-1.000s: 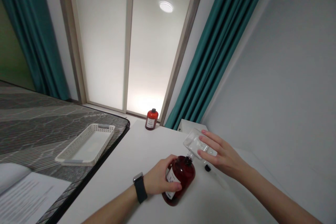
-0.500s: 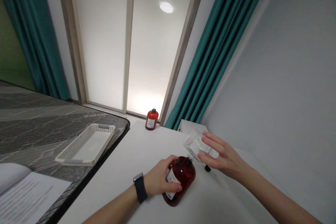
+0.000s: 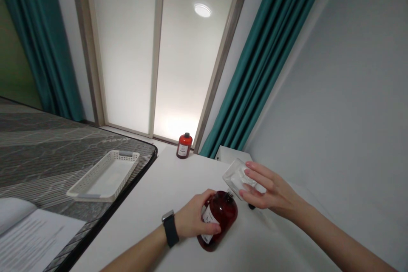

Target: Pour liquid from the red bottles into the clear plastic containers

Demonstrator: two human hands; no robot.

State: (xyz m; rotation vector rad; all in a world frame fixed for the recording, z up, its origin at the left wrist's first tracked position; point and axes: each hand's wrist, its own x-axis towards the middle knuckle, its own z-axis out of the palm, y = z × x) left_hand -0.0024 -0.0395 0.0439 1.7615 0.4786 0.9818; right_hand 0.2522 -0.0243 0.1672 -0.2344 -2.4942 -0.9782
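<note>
Nearest to me, two bare hands are at work above one white table. The left hand, with one dark-banded watch on its wrist, has its fingers closed around one large red bottle with one white label. The right hand grips one clear bottle between the thumb and fingers, slanted, with its neck at the dark mouth of the large red bottle; whether the two touch, I cannot tell. One small black object shows partly below the right hand.

To the left, on one grey patterned surface, there are some printed pages and, beyond them, one white basket. Farther, one small red bottle stands upright near the table's far edge. Behind are one white box, two green curtains and two frosted door panels, one bearing one round bright spot.
</note>
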